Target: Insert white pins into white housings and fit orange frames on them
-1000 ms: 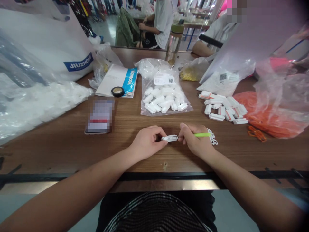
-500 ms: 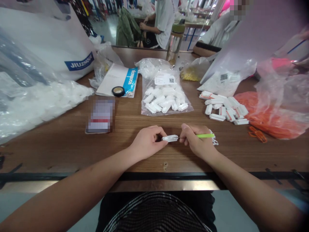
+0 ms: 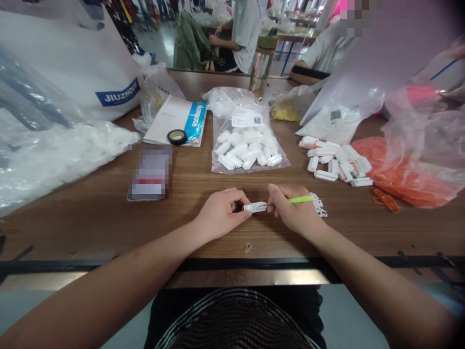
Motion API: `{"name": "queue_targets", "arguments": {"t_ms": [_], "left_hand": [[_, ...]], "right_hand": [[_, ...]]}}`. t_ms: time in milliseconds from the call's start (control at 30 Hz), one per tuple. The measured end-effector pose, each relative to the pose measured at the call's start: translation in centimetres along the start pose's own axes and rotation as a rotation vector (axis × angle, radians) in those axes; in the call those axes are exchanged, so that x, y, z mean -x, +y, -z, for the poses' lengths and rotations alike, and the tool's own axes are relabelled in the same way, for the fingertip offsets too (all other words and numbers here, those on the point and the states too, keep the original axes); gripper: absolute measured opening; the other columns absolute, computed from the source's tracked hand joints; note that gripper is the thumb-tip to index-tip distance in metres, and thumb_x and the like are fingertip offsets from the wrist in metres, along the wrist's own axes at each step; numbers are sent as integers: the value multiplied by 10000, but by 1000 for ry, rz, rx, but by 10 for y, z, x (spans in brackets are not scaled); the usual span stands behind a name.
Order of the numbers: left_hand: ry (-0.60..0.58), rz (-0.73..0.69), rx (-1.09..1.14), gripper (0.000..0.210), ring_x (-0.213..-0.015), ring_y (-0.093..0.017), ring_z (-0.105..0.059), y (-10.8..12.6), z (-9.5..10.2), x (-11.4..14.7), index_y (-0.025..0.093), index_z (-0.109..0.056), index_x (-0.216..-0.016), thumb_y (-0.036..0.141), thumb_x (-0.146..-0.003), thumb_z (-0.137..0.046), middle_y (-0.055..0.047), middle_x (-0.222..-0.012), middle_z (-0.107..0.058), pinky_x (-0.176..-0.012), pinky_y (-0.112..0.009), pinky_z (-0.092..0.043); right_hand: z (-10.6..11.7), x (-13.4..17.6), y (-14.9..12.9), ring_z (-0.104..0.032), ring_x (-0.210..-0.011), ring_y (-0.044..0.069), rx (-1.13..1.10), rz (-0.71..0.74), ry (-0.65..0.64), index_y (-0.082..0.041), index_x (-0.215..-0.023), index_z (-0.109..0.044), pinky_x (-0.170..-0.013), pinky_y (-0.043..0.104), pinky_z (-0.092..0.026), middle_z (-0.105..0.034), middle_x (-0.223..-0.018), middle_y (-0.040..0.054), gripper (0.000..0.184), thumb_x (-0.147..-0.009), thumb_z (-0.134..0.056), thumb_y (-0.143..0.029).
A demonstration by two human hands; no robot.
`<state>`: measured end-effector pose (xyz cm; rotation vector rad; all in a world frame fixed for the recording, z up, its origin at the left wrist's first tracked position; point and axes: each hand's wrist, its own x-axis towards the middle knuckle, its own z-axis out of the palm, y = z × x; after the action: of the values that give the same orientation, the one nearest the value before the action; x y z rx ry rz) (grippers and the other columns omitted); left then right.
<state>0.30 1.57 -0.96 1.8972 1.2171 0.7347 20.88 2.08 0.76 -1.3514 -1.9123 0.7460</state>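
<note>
My left hand [image 3: 220, 212] pinches one end of a small white plastic connector housing [image 3: 255, 207] above the table. A row of tiny dark openings shows along its face. My right hand [image 3: 292, 206] is closed round a thin tool with a lime-green handle [image 3: 301, 199]. The fingertips of that hand are at the housing's right end, and the tool's tip is hidden there. Beside and partly behind my right hand lies a small heap of tiny white pieces [image 3: 319, 206].
A clear bag of white housings [image 3: 250, 150] lies ahead. Right of it are loose white-and-orange housings [image 3: 339, 162], an orange bag [image 3: 417, 174] and orange pieces [image 3: 386, 200]. At left are a phone [image 3: 150, 174], a notebook [image 3: 160, 118] and black tape [image 3: 177, 137]. A bottle [image 3: 262, 65] stands behind.
My right hand has moved slightly left, closer to the housing. The green handle has shifted left with it, and the thin metal shaft seen before is now hidden. My left hand keeps its hold.
</note>
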Motion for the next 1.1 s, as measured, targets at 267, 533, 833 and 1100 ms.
{"name": "queue_targets", "arguments": {"t_ms": [267, 533, 833, 1100], "left_hand": [[8, 12, 4, 59, -594, -105, -433, 2, 0, 0, 211, -697, -826, 250, -783, -692, 28, -714, -542, -565, -258, -326], [1, 24, 4, 62, -593, -106, -433, 1, 1, 0, 215, -695, -836, 254, -789, -683, 29, -718, -532, -557, -262, -323], [5, 15, -5, 55, -591, -106, -434, 2, 0, 0, 214, -692, -823, 256, -789, -682, 29, -709, -535, -555, -261, -320], [12, 8, -6, 57, -596, -107, -450, 2, 1, -1, 208, -692, -818, 249, -779, -691, 27, -709, -563, -579, -256, -342]], "right_hand": [[2, 6, 0, -536, -426, 95, -54, -7, 101, -191, -535, -586, -499, 242, -415, -595, -483, -18, 484, -975, -473, -360], [-1, 5, 1, -530, -427, 94, -56, 6, 72, -189, -541, -589, -491, 239, -405, -582, -475, -23, 484, -979, -468, -354], [0, 4, -1, -533, -444, 95, -4, 35, 37, -192, -540, -584, -503, 238, -405, -588, -486, -20, 478, -977, -468, -348], [1, 1, 6, -527, -400, 98, -127, -72, 146, -185, -531, -596, -445, 233, -403, -610, -486, 0, 487, -955, -509, -408]]}}
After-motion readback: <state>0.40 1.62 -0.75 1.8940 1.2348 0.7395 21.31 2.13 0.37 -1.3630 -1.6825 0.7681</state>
